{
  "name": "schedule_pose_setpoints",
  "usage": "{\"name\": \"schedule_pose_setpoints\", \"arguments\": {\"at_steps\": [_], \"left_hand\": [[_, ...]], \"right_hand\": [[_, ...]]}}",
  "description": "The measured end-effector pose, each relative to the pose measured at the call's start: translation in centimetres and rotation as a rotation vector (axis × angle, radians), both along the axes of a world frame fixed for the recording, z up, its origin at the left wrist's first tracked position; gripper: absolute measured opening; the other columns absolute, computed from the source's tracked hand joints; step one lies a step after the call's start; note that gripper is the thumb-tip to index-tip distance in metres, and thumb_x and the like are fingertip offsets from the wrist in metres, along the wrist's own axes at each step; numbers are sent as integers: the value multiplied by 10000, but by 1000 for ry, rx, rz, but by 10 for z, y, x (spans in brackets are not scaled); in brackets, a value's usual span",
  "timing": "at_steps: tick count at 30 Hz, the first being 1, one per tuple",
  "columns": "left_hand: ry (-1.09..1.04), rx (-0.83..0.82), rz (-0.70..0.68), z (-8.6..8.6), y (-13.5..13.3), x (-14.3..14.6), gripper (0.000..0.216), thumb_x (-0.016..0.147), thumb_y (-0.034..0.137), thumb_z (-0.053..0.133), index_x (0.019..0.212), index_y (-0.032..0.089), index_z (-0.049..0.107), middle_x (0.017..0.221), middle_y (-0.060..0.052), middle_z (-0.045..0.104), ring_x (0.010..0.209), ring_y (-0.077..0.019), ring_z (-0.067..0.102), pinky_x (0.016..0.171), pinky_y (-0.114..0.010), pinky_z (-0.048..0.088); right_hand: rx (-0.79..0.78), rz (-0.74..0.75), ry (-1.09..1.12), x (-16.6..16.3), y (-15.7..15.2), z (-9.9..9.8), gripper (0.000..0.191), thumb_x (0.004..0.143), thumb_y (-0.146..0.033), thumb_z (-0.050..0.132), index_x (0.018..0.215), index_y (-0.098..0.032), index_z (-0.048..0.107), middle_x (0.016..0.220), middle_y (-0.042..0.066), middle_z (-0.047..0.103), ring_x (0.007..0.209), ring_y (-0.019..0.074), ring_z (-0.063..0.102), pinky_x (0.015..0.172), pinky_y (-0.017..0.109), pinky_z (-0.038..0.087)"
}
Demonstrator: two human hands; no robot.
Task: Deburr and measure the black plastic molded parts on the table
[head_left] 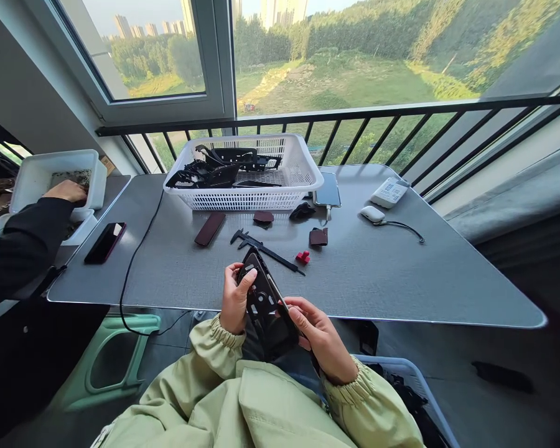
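A ribbed black moulded plastic panel [262, 309] is held at the lower centre of the frame, just off the near edge of the grey laminate worktop [368, 286], and is tilted up toward the camera. The grip of the left hand [234, 298] is closed on the panel's upper left edge, with the thumb laid across its face, and the grip of the right hand [321, 339] is curled around its lower right edge, so that the panel is held by both. Judging by how things lie, most of the black parts are gathered in containers, while a few pieces remain loose. At the upper centre, a white plastic mesh basket [247, 199] is filled with a tangle of black plastic parts [224, 168]. At the lower right, a blue plastic crate [413, 379] holds further dark parts [404, 392], only partly seen. Lying loose on the worktop are a dark maroon strip [210, 229], a small maroon block [318, 236], a black vernier caliper [266, 251] and a small red plastic piece [302, 257]. At the upper left, a co-worker's hand [65, 191] rests at a white plastic tub [58, 177] containing speckled dark material [72, 178].
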State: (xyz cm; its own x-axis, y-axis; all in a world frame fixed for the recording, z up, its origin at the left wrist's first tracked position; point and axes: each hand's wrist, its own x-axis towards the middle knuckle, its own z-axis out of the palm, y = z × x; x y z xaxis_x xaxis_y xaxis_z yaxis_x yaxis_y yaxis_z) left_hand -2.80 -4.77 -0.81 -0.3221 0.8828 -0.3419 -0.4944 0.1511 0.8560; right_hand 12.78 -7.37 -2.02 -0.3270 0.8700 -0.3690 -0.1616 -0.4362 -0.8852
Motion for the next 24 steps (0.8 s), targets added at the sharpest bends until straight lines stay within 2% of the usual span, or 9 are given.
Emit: {"name": "schedule_pose_setpoints", "arguments": {"at_steps": [3, 8, 13, 20, 24], "left_hand": [[-59, 26, -10, -1, -2, 1, 501, 646, 427, 749, 1017, 216, 487, 908, 5, 605, 694, -113, 590, 630, -244, 478], [-161, 86, -132, 5, -5, 3, 560, 617, 364, 778, 1106, 232, 539, 1060, -31, 635, 828, -151, 612, 711, -270, 505], [-165, 95, -117, 7, -6, 5, 502, 644, 374, 761, 1088, 240, 570, 1040, -27, 654, 866, -161, 626, 783, -286, 502], [-141, 141, -153, 6, -11, 4, 528, 629, 315, 774, 1111, 247, 570, 1099, -36, 648, 918, -173, 621, 794, -287, 504], [-148, 159, -174, 7, -13, 3, 581, 604, 280, 761, 1149, 243, 561, 1143, -61, 641, 1015, -218, 612, 841, -317, 499]], "right_hand": [[-8, -48, 2, 0, 0, 1, 500, 681, -628, 712, 944, -206, 660, 671, -22, 549, 474, 49, 295, 380, 163, 192], [12, -124, -8, 4, -3, 1, 485, 701, -610, 707, 965, -208, 651, 721, 1, 617, 467, 45, 316, 374, 155, 235], [43, -147, -33, 5, -5, -1, 491, 703, -624, 693, 960, -208, 648, 731, 9, 628, 464, 54, 336, 361, 158, 231], [64, -149, -46, 4, -8, 0, 477, 696, -627, 698, 944, -223, 643, 645, -34, 543, 457, 50, 315, 363, 151, 237], [49, -138, -48, 4, -8, 4, 496, 690, -636, 697, 950, -219, 634, 709, -2, 603, 493, 71, 403, 371, 156, 258]]}}
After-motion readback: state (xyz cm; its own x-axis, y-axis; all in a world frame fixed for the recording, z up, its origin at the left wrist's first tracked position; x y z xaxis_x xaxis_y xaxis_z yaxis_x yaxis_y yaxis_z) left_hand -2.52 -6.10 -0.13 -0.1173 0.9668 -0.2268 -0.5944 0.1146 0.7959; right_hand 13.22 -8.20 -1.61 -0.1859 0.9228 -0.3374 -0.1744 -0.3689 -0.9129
